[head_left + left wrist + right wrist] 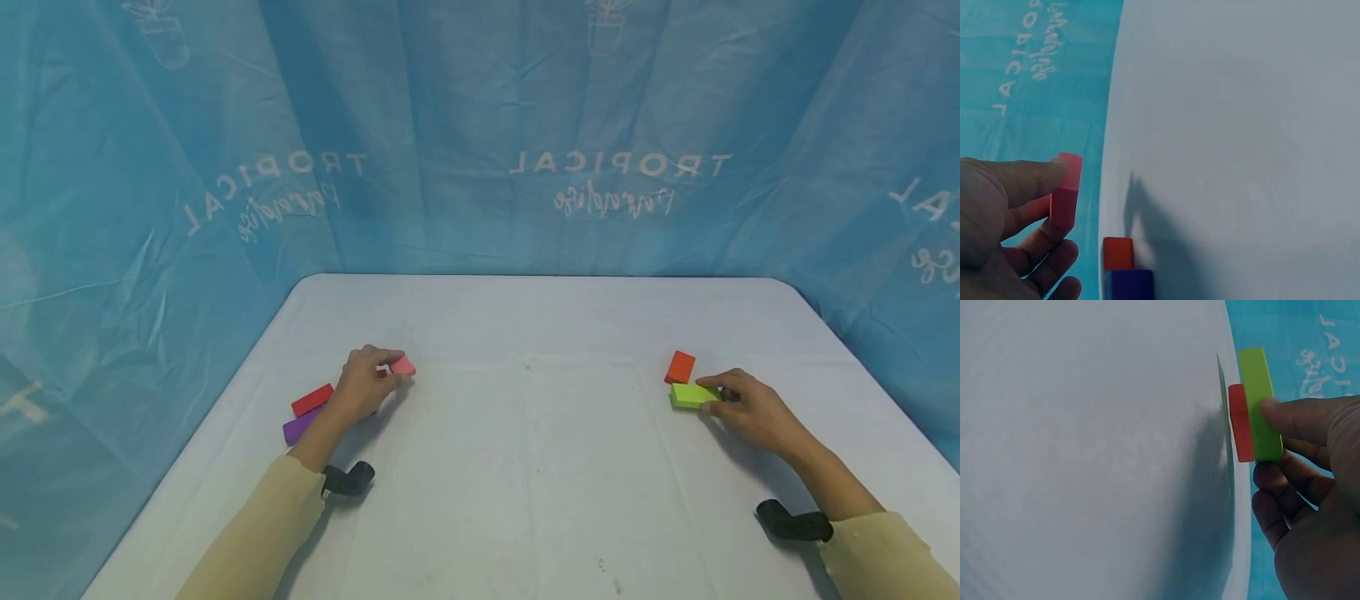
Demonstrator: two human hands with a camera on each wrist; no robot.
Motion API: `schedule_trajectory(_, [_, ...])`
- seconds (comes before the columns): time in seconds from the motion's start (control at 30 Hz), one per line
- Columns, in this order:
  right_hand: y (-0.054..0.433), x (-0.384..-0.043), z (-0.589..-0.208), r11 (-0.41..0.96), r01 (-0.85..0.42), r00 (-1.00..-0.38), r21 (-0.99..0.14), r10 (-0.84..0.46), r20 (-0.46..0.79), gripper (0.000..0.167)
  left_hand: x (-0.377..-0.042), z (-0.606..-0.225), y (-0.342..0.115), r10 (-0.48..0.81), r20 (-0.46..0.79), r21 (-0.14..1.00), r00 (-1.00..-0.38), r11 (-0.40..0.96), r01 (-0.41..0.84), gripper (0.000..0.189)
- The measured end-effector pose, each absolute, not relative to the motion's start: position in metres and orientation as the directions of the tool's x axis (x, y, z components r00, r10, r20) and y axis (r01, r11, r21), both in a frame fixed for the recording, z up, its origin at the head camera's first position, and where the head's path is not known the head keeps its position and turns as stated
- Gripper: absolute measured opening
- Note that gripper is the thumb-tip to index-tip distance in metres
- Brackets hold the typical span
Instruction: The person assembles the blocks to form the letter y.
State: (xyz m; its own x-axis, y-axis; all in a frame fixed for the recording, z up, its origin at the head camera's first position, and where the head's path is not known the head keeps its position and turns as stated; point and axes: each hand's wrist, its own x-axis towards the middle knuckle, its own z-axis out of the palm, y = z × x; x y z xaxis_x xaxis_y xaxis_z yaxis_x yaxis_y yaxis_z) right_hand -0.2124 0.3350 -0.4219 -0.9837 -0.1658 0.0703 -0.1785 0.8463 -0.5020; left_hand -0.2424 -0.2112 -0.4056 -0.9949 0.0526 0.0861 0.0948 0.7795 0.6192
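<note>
My left hand [365, 383] pinches a pink block [402, 366] between thumb and fingers; the left wrist view shows the same pink block [1067, 190] held by its side. Below that hand lie a red block [312, 401] and a purple block [302, 426], close together and partly behind the wrist. On the other side, my right hand [752, 410] grips a green block [693, 396] by one end. Just behind the green block is an orange-red block [680, 367] on the table. In the right wrist view, the green block [1261, 406] partly covers the orange-red block [1240, 423].
A white-covered table [525, 467] spans the view, with a blue printed curtain [480, 108] around its back and sides. Black wrist mounts [349, 479] show on both wrists, beside the light sleeves [258, 533].
</note>
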Motion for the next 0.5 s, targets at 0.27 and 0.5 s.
schedule_trajectory(0.27, [0.332, -0.210, -0.417, 0.845, -0.196, -0.981, -0.498, -0.178, 0.083, 0.040, -0.236, -0.399, -0.208, 0.060, 0.103, 0.641, -0.993, 0.759, 0.112, 0.044])
schedule_trajectory(0.5, [0.325, -0.209, -0.411, 0.838, -0.215, -0.977, -0.502, -0.190, 0.100, 0.040, -0.229, -0.392, -0.202, 0.070, 0.090, 0.682, -0.993, 0.723, 0.113, 0.045])
